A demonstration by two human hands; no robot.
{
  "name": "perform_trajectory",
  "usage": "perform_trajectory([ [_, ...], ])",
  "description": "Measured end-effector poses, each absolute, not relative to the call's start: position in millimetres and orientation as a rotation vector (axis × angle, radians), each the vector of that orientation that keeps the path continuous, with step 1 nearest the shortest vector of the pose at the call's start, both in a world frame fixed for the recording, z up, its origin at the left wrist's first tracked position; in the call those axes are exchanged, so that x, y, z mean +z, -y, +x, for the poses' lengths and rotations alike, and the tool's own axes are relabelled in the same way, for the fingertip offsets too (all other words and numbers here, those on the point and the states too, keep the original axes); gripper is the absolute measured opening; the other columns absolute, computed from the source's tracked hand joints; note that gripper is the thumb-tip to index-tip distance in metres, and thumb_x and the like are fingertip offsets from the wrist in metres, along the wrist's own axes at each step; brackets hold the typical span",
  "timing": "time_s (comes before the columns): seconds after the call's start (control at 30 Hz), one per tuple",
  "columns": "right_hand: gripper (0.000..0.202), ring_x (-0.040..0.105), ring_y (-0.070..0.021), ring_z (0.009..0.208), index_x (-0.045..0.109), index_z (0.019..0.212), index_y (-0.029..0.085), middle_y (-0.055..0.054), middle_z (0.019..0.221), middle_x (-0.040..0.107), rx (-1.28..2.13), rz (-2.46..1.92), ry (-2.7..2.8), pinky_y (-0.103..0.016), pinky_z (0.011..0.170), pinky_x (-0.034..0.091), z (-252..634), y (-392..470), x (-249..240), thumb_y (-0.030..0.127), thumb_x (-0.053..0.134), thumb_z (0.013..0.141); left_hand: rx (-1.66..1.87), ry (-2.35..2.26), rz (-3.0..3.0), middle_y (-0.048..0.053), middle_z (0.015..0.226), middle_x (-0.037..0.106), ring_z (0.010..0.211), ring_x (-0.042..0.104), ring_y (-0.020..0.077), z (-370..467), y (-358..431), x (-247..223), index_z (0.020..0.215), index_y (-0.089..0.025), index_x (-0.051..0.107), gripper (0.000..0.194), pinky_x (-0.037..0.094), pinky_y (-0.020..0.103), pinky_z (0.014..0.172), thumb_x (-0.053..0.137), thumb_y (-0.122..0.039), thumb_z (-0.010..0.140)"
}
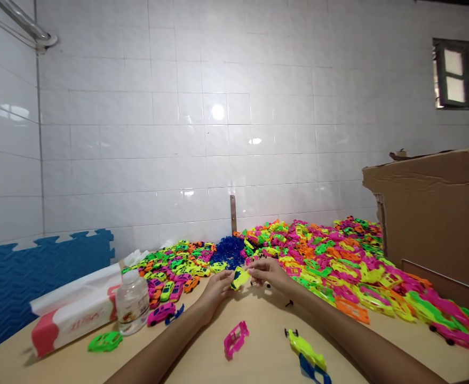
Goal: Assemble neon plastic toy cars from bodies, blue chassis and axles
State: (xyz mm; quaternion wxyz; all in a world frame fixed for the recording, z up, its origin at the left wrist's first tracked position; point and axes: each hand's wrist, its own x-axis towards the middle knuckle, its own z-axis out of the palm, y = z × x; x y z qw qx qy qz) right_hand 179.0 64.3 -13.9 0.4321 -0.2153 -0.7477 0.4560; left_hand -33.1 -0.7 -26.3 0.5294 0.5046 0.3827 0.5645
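Note:
Between my two hands is a yellow toy car body [240, 278] with a dark blue part showing in it. My left hand [217, 290] grips its left end with the fingers. At its right end, the fingers of my right hand [269, 272] are pinched against the yellow plastic. Close under my right hand lie small black wheels on an axle [263, 285]. Nearer to me on the table are a pink car shell [236, 340] and a yellow car body [305, 348] with black wheels at one end. A blue plastic piece [313, 369] touches that body.
A large heap of bright car shells [322, 256] spreads to the right, before a cardboard box [434, 213]. Blue pieces [229, 252] are piled at the back. Toy cars [174, 272], a clear jar [132, 304] and a tissue pack [78, 317] stand left, beside a green shell [105, 342].

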Motion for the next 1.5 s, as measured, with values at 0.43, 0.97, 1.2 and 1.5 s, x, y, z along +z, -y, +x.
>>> perform_trajectory([
  [0.43,0.05,0.056,-0.0114,0.054,0.079,0.096,0.014,-0.004,0.067,0.069,1.115,-0.526,1.871,-0.025,0.056,0.046,178.9,-61.2,-12.6,0.058,0.082,0.073,1.315,-0.9,1.266,0.01,0.101,0.074,0.089,0.067,0.0183,-36.1,-0.4,-27.6,0.101,-0.015,0.076,0.043,0.052,0.027,0.078,0.086,-0.045,0.072],
  [0.97,0.05,0.058,-0.0125,0.058,0.079,0.101,0.013,-0.005,0.069,0.071,1.071,-0.53,1.88,-0.026,0.058,0.047,179.6,-62.3,-14.1,0.056,0.079,0.077,1.339,-0.873,1.249,0.01,0.095,0.072,0.085,0.067,0.0179,-34.1,3.6,-24.8,0.092,-0.013,0.074,0.037,0.053,0.026,0.077,0.088,-0.04,0.071],
  [1.2,0.051,0.059,-0.0134,0.057,0.078,0.102,0.013,-0.005,0.069,0.071,1.063,-0.534,1.935,-0.027,0.058,0.048,180.3,-60.8,-13.2,0.057,0.079,0.077,1.344,-0.865,1.203,0.013,0.1,0.074,0.087,0.071,0.0199,-34.4,0.9,-25.1,0.096,-0.013,0.072,0.031,0.057,0.029,0.08,0.086,-0.032,0.076],
  [1.5,0.049,0.062,-0.0146,0.062,0.078,0.105,0.015,-0.005,0.078,0.072,1.013,-0.542,1.962,-0.028,0.061,0.052,180.9,-57.3,-13.7,0.053,0.083,0.073,1.367,-0.86,1.176,0.011,0.094,0.072,0.082,0.069,0.0172,-34.1,-2.0,-26.2,0.093,-0.011,0.071,0.019,0.055,0.026,0.075,0.079,-0.024,0.083],
])
